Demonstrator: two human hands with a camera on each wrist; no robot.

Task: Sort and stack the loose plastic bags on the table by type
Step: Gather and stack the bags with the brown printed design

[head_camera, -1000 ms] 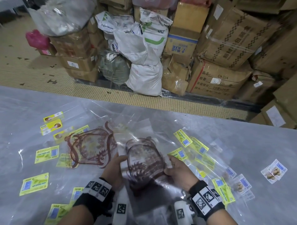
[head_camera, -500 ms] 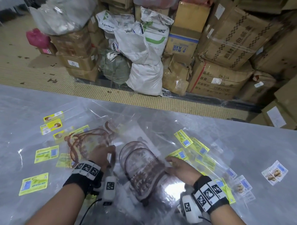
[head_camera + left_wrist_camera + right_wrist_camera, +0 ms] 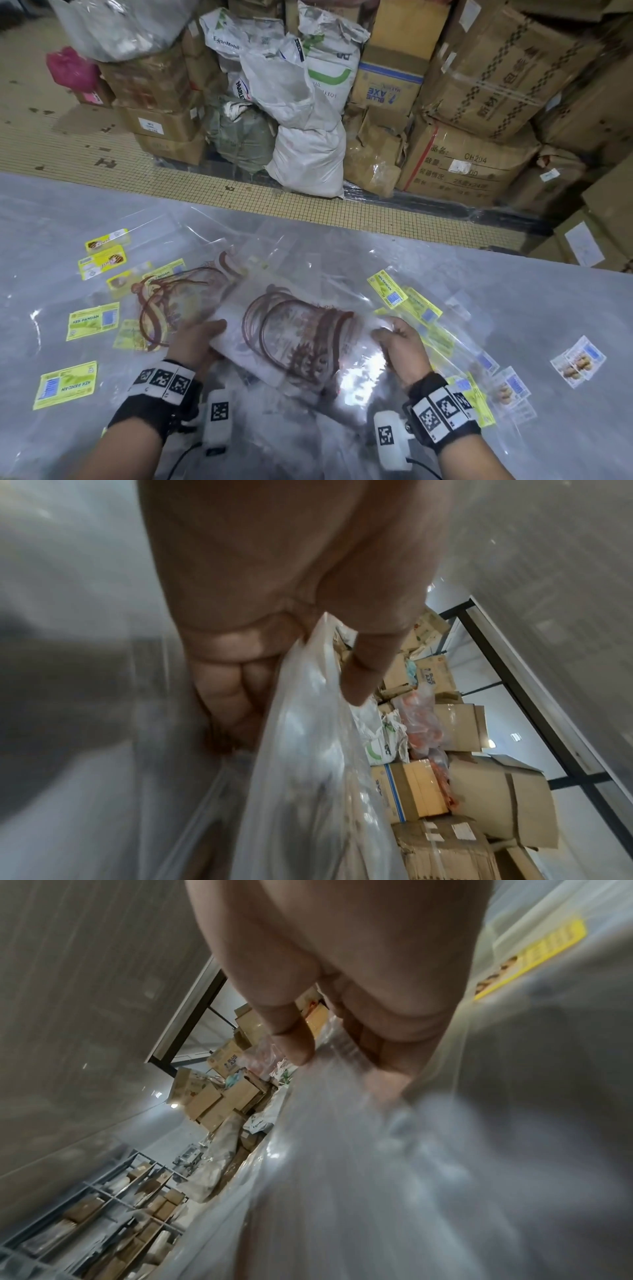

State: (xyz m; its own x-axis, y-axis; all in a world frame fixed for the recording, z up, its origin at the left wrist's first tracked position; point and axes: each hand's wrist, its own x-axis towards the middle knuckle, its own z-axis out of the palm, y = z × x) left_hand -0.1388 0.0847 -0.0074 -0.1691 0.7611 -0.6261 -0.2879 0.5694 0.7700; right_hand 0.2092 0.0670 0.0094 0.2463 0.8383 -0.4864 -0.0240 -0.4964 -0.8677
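A bundle of clear plastic bags with a brown ornamental print (image 3: 294,339) is held between both hands just above the table. My left hand (image 3: 202,339) pinches its left edge, thumb on top; the left wrist view shows the clear plastic (image 3: 308,750) caught between thumb and fingers. My right hand (image 3: 397,337) grips the right edge, and in the right wrist view the thumb lies on the plastic (image 3: 342,1137). More brown-print bags (image 3: 171,301) lie on the table to the left. Clear bags with yellow-green labels (image 3: 92,320) are scattered around.
The table (image 3: 548,294) is covered in clear film. Small bags with blue-and-white labels (image 3: 579,363) lie at the right. Beyond the far edge, cardboard boxes (image 3: 462,164) and white sacks (image 3: 308,161) stand on a tiled floor.
My left hand came back from the brown-print bags at the left and took the bundle's left edge. The bundle now lies flatter and spans both hands.
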